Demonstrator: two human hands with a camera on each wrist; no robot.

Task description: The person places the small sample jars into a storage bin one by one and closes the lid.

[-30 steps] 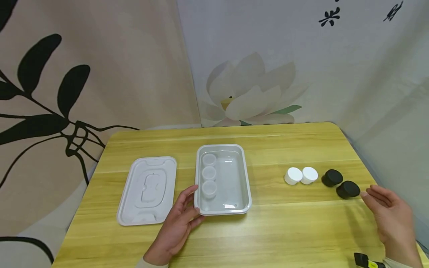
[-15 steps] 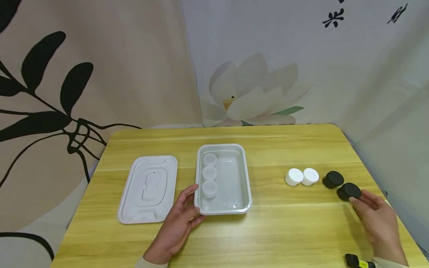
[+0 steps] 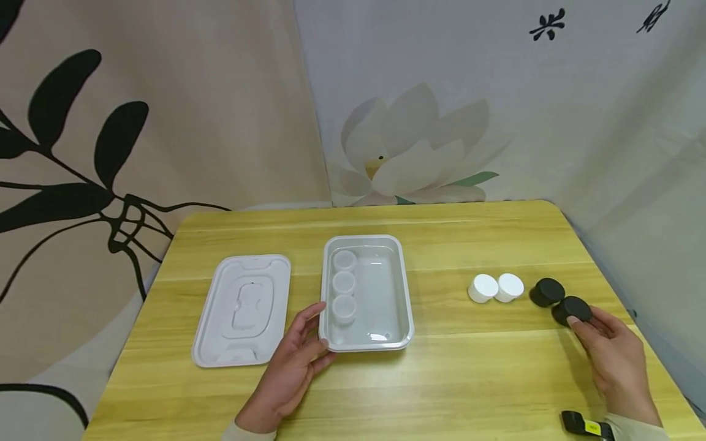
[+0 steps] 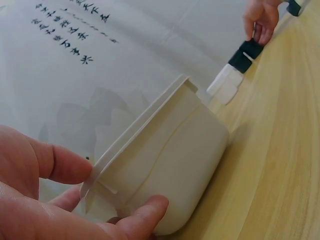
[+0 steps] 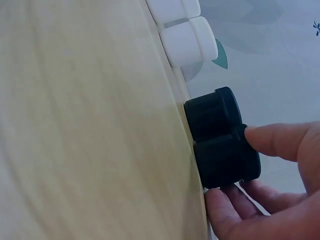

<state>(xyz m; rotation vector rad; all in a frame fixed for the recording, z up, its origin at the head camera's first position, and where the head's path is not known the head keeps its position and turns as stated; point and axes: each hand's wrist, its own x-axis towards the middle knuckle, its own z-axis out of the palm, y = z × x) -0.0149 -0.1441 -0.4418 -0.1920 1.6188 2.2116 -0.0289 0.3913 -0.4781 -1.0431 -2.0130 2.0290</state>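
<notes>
My left hand (image 3: 295, 364) grips the near left corner of a white plastic box (image 3: 386, 294), fingers and thumb at its rim. The left wrist view shows the box wall (image 4: 175, 160) from the side. Three small translucent jars (image 3: 344, 310) stand in a column along the left inside of the box. My right hand (image 3: 614, 352) holds the nearer black lidded jar (image 3: 570, 310) between thumb and fingers. In the right wrist view this black jar (image 5: 225, 160) stands on the table, right against a second black jar (image 5: 210, 115).
Two white lidded jars (image 3: 495, 288) stand side by side left of the black ones. A white lid (image 3: 242, 312) lies flat left of the box. The wooden table (image 3: 441, 392) ends at a patterned curtain (image 3: 419, 122) behind.
My right hand has moved left from beside the nearer black jar and taken hold of it. The left hand and the box have stayed put.
</notes>
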